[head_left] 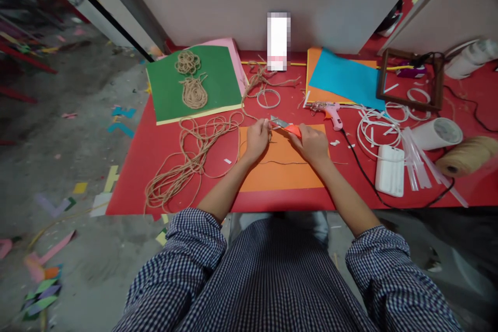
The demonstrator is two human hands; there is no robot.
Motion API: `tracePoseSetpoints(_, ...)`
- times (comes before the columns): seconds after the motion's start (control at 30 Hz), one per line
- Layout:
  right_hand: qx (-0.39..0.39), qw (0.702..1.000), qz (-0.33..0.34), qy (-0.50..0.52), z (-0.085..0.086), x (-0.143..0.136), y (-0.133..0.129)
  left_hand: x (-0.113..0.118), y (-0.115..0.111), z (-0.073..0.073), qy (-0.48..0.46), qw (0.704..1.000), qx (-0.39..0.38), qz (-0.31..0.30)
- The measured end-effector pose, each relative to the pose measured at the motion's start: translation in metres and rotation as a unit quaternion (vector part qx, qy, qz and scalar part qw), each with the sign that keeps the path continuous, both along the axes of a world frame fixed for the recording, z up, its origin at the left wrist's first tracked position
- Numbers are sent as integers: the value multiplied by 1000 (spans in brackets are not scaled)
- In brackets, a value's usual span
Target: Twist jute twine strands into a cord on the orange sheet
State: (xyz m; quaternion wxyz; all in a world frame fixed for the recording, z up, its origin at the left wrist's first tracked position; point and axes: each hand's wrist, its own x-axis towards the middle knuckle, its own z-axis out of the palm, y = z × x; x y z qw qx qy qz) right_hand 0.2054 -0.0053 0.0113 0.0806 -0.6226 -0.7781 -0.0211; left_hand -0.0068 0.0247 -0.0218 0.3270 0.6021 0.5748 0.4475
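My right hand (314,144) is closed round the orange handle of a pair of scissors (283,124), whose grey blades point left. Close to the blade tips, my left hand (258,140) is pinched shut on jute twine (249,114), which runs up toward a tangle of strands; the pinched end is partly hidden by the fingers. Both hands are over an orange sheet (290,179), with a thin dark strand lying across it. To the left is a loose heap of twine (194,153). A pale ring (268,98) sits just beyond the hands.
Two twine coils (195,93) rest on a green sheet (221,75) at the back left. On the right are a pink glue gun (332,113), its black cord, a blue sheet (342,77), a wooden frame (439,85), white rings, glue sticks (414,158) and a twine spool (469,155).
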Motion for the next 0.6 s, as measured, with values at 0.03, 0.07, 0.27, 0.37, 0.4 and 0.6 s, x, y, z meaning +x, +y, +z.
tracePoseSetpoints(0.03,-2,1000,0,1,0,0,0,0,0,1,3,1000,-2,1)
tracePoseSetpoints(0.07,-4,1000,0,1,1,-1,-1,0,0,2,7,1000,-5,3)
tracePoseSetpoints(0.27,6,1000,-7,1,0,0,0,3,-3,7,-4,1000,-24,2)
tracePoseSetpoints(0.37,10,1000,-14,-2,0,3,1,3,-3,6,-10,1000,-28,-4)
tracePoseSetpoints(0.4,8,1000,-16,-2,1,4,2,3,-3,6,-10,1000,-29,-2)
tracePoseSetpoints(0.6,4,999,-33,-3,5,6,1,2,-3,7,30,999,-9,-30)
